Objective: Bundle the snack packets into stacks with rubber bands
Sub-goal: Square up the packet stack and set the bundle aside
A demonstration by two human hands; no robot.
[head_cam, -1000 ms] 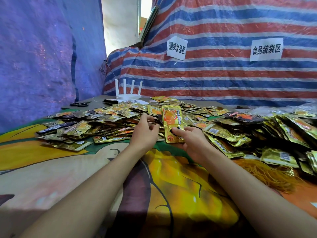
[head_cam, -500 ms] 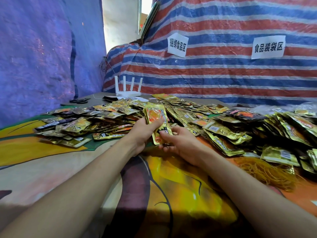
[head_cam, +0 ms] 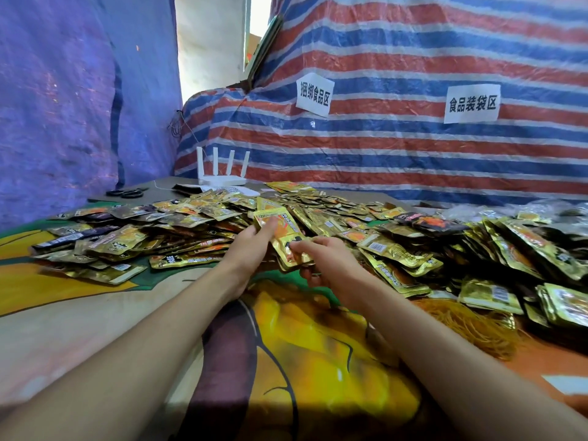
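Left hand (head_cam: pixel 254 246) is stretched forward, thumb laid on top of a small stack of packets (head_cam: pixel 281 229), which is gripped from the left. Right hand (head_cam: pixel 331 261) is curled in from the right; the stack's near end is pinched by its fingertips. The stack is held tilted just above the loose packet pile (head_cam: pixel 391 249). Rubber bands (head_cam: pixel 461 326) are heaped beside the right forearm. A white router (head_cam: pixel 219 178) is seen at the far edge of the table (head_cam: pixel 95 313).

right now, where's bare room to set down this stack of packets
The packet stack should fit on the bare printed cloth nearest you, below the left packet spread. A small bare strip lies between the scissors and router. Crowded: the packet pile and rubber bands on the right.
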